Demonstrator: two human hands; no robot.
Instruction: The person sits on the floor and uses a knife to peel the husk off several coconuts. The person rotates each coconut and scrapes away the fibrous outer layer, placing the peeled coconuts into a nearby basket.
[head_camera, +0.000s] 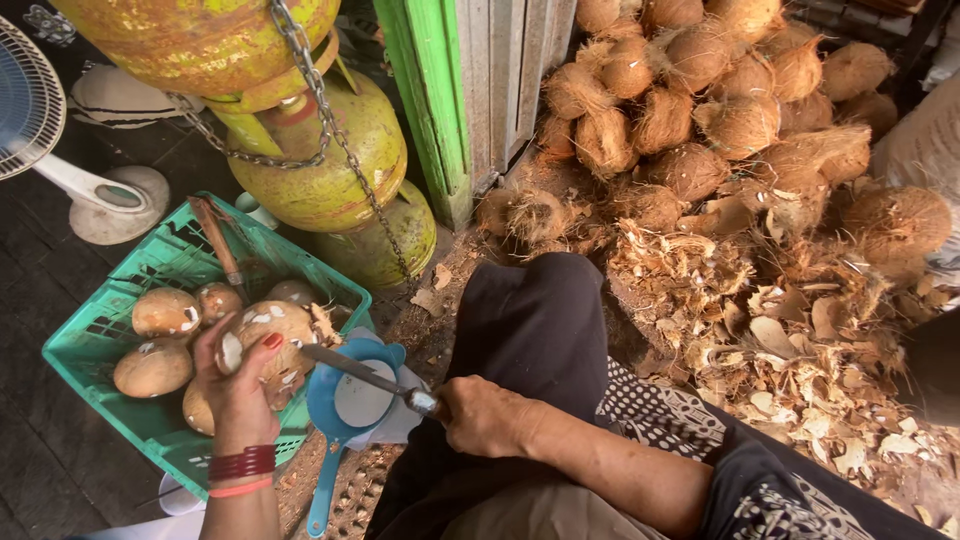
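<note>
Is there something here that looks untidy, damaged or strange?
Mostly the floor: husk scraps lie scattered beside the pile of unpeeled coconuts. The gas cylinders are stacked tilted and bound by a chain. The left hand holds a partly peeled coconut; the right hand holds a knife.

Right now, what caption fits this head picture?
Left hand holds a peeled coconut over a green crate; right hand holds a knife.

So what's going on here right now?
A seated person is paring a shelled coconut. The left hand grips it over a green crate holding more peeled coconuts, while the right hand holds a knife with its blade against the coconut. A blue strainer sits below the knife. Husked coconuts and shell shavings are piled on the right.
</note>
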